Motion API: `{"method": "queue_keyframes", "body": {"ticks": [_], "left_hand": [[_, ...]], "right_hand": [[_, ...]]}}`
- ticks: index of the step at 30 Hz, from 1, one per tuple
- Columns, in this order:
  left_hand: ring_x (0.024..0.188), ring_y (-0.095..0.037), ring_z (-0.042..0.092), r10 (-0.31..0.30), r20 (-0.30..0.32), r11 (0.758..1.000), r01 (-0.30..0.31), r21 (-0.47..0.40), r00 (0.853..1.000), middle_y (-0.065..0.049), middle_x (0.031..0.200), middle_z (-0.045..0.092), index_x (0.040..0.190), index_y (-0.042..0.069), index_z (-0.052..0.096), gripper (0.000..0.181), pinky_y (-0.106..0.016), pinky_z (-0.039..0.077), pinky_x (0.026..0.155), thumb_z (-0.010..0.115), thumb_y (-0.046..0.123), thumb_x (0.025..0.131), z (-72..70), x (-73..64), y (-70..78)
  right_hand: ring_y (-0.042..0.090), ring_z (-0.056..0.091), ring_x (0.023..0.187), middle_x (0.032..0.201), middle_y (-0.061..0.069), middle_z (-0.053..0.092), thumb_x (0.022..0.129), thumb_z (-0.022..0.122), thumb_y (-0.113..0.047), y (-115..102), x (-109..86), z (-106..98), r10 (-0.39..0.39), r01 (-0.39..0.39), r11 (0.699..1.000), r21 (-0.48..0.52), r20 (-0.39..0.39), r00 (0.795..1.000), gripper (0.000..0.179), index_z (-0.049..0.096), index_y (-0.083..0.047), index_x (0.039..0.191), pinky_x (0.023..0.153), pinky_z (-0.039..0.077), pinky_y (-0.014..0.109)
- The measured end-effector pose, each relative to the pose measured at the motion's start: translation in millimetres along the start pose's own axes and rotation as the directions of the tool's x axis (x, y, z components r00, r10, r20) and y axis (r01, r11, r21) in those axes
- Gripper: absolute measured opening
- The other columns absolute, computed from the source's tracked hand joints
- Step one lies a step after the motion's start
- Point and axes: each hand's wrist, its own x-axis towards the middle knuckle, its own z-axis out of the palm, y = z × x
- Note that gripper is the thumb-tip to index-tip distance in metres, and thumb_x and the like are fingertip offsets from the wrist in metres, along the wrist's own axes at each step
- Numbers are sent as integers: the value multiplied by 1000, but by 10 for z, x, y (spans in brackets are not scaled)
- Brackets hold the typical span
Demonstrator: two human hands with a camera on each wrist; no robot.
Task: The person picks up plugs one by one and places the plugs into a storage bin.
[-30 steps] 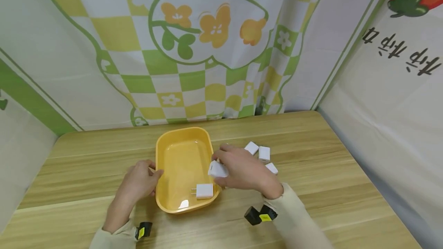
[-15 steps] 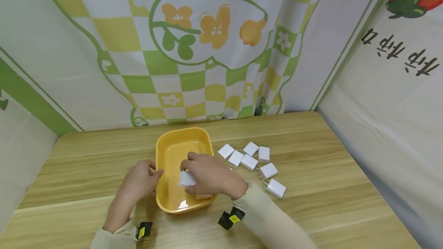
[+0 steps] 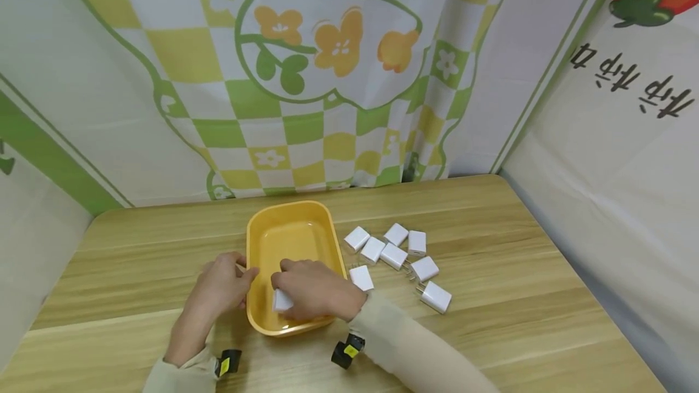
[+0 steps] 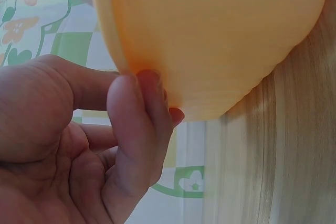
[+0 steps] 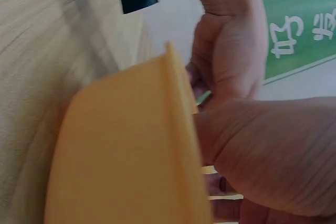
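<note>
A yellow plastic tray (image 3: 289, 226) lies on the wooden table. My left hand (image 3: 221, 284) grips its left rim, with the thumb over the edge; in the left wrist view the fingers (image 4: 131, 108) press against the tray wall (image 4: 226, 40). Inside the front part of the tray, my right hand (image 3: 317, 288) holds a white charger plug (image 3: 281, 301) low near the floor. Another charger plug in the tray is hidden by that hand. From the right wrist view, the tray wall (image 5: 126, 145) covers most of the right hand's (image 5: 273, 150) fingers.
Several white charger plugs lie loose right of the tray, the nearest charger plug (image 3: 361, 278) beside its wall and the farthest right charger plug (image 3: 435, 297) with its prongs facing left. A patterned curtain (image 3: 327, 138) hangs behind the table (image 3: 491, 247).
My right hand has carried the charger plug from the tray's right edge leftward and down into its front part. The left hand has stayed on the rim.
</note>
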Motion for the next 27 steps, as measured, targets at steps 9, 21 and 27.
{"method": "queue_keyframes", "body": {"ticks": [9,21,27], "left_hand": [[53,-18,66,18,3,1000,-18,-12,1000,-15,87,72,119,-14,56,33,-33,53,50,60,12,100,2,26,17],[54,-19,66,3,2,1000,-3,-8,1000,-13,84,72,116,-12,58,29,-33,52,50,60,12,100,-6,9,16],[53,-19,65,1,0,1000,-1,-7,1000,-11,82,72,115,-12,58,28,-33,51,50,60,12,100,-3,-7,0]], "right_hand": [[7,50,73,94,-6,53,82,84,-45,-9,46,133,-7,8,994,-112,5,1000,37,68,-21,105,60,43,23],[5,50,75,96,-6,53,84,83,-42,-55,88,131,-56,56,997,-56,8,998,36,68,-20,109,60,42,20],[5,49,75,94,-7,52,84,83,-42,-58,112,165,-61,61,997,-47,-3,998,35,68,-21,107,61,41,20]]}}
